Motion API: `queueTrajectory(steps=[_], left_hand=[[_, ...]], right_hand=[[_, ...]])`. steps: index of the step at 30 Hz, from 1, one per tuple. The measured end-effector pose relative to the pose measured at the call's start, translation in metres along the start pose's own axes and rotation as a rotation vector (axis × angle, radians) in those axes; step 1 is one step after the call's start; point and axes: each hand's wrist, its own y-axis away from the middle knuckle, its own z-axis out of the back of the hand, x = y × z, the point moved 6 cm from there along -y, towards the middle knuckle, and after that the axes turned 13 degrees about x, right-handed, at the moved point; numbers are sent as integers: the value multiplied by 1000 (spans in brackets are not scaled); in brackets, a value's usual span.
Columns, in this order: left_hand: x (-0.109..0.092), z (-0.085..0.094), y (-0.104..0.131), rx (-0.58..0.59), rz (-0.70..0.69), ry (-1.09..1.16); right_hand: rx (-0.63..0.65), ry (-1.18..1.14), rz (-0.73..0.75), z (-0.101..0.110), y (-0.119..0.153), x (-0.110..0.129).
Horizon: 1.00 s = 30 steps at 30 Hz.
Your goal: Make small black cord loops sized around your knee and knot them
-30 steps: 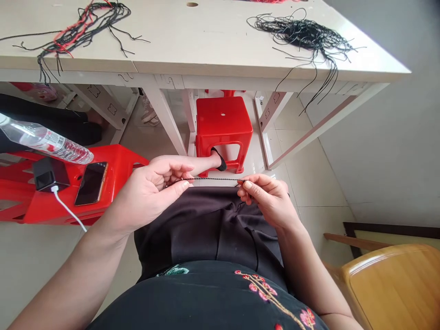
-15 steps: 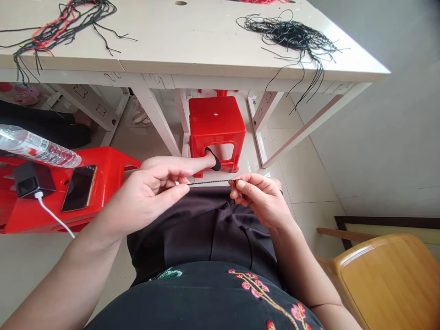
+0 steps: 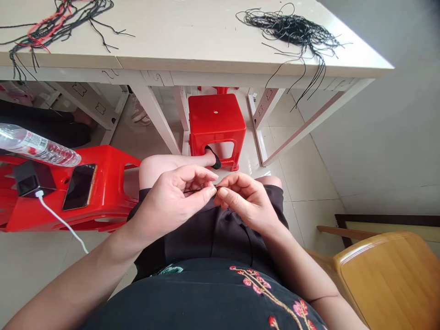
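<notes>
A thin black cord (image 3: 193, 190) runs between the fingers of my left hand (image 3: 175, 197), which pinches it between thumb and fingers above my lap. My right hand (image 3: 245, 199) pinches the cord's end close by, and the two sets of fingertips meet or nearly meet. Most of the cord is hidden by the fingers. On the table in front lie a tangled bundle of black cords (image 3: 292, 30) at the right and a bundle of black and red cords (image 3: 57, 27) at the left.
The white table (image 3: 178, 46) spans the front. Beneath it stands a red stool (image 3: 216, 114). At the left, another red stool (image 3: 113, 169) bears a plastic bottle (image 3: 44, 146), a phone (image 3: 79, 187) and a black box (image 3: 33, 178) with a white cable. A wooden chair (image 3: 392, 270) is at the right.
My left hand has moved right and my right hand slightly left, so the fingertips have come together. The stretch of cord seen between them is no longer visible.
</notes>
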Motion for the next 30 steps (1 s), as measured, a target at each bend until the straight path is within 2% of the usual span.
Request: queueTrajectory(steps=[6,13,19,30], left_hand=[[-10,1,5,-54,-102,-34],[-16,-2,12,-75,-135,-155],[-14,-1,15,-110,-191,-197],[-9,-3,13,-85,-161,-163]], right_hand=[[-41,-18,51,2,0,3],[-41,-156,43,4,0,-3],[-36,-69,16,4,1,-1],[0,49,42,0,1,0]])
